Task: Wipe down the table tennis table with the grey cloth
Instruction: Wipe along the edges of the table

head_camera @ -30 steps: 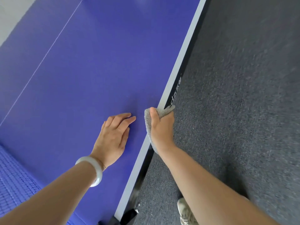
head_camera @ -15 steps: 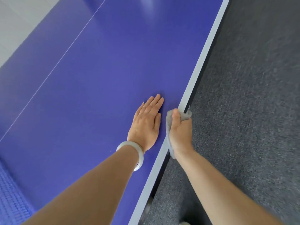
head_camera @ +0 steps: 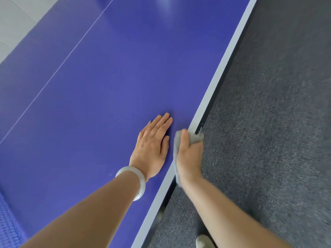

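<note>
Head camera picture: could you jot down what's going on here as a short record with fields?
surface: blue table tennis table with a pale border stripe along its side
left hand: open, palm flat on the blue top near the side
right hand: closed around the grey cloth, pressed on the table's side edge
wrist: pale bangle on the left arm
floor: dark grey carpet beside the table
net: blue mesh at lower left
</note>
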The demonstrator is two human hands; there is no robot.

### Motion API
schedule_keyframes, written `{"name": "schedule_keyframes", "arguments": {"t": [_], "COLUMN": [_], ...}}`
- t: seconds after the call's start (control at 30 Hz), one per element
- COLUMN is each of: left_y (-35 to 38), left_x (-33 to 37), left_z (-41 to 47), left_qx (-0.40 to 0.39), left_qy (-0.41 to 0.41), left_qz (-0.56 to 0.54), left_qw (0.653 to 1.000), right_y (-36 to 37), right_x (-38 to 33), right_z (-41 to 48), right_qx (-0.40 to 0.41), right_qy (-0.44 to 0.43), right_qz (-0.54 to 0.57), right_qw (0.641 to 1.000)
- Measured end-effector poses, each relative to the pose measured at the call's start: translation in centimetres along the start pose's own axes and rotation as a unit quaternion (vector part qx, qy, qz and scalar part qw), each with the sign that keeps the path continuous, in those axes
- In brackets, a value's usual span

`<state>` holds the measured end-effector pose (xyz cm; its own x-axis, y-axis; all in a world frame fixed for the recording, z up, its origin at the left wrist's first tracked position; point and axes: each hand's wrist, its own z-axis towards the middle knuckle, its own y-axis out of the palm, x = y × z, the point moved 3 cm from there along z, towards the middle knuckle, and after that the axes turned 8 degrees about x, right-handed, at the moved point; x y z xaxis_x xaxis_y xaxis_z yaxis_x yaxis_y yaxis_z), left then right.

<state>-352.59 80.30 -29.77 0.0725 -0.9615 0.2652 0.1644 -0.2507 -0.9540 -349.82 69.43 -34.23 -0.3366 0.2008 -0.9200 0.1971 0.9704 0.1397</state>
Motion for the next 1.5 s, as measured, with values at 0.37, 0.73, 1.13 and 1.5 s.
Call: {"name": "schedule_keyframes", "arguments": {"t": [0.37, 0.73, 1.13, 1.5], "left_y": [-0.2, -0.2, -0.3, 2.7], "left_x": [0.3, 0.3, 1.1, 5.1], "left_z": [-0.1, 0.0, 0.4, 18.2], "left_qx": [-0.011, -0.004, -0.002, -0.032], "left_qy": [0.007, 0.019, 0.033, 0.05], "left_qz": [0.025, 0.012, 0.068, 0.055], "left_qw": [1.0, 1.0, 0.997, 0.997], "right_y": [0.1, 0.5, 0.1, -0.2], "right_x": [-0.7, -5.7, -4.2, -4.7], "right_z": [1.8, 10.2, 13.6, 13.5], "right_qx": [0.1, 0.05, 0.021, 0.006], "right_qy": [0.029, 0.037, 0.07, 0.046], "right_qz": [-0.052, -0.021, -0.105, -0.095], "right_qw": [0.993, 0.998, 0.992, 0.994]}}
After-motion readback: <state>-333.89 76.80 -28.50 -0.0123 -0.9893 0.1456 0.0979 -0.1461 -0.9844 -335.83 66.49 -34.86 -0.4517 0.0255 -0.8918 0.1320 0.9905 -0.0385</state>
